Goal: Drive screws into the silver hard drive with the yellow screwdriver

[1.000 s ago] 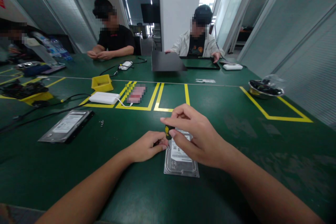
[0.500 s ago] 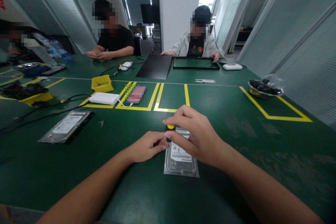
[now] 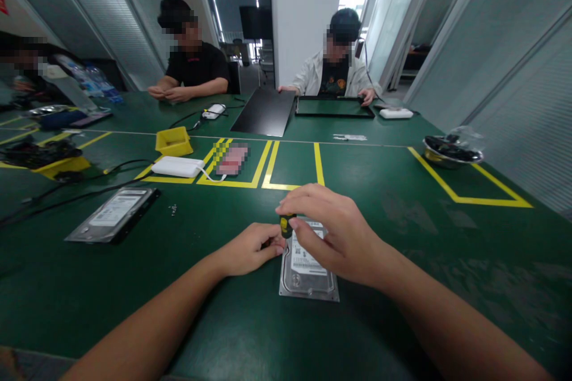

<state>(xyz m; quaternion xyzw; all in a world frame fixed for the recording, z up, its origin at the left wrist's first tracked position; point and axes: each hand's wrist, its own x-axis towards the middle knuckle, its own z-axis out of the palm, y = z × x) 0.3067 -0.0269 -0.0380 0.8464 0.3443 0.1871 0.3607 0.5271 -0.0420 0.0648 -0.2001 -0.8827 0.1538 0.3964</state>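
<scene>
In front of me a silver hard drive [image 3: 308, 283] with a white label lies flat on the green table. Over its upper left part, my right hand [image 3: 335, 229] grips a short black and yellow screwdriver [image 3: 286, 226], held upright by thumb and fingers. The screwdriver's tip is hidden. My left hand [image 3: 250, 249] rests on the table, its fingers closed at the drive's left edge, right below the handle; what they pinch cannot be made out. A second hard drive [image 3: 114, 214] lies farther left, with several tiny screws [image 3: 172, 210] beside it.
A white power bank [image 3: 177, 166] with a cable to a pink phone [image 3: 232, 159], a yellow bin [image 3: 174, 141] and black cables stand beyond. At right is a metal bowl [image 3: 452, 152]. Across the table, one person [image 3: 333, 74] handles a dark panel [image 3: 263, 112] and frame; others sit left.
My right hand's fingers have shifted on the screwdriver handle, which shows a different side and tilt. My left hand and the drive stay put. The person opposite has tilted the dark panel slightly.
</scene>
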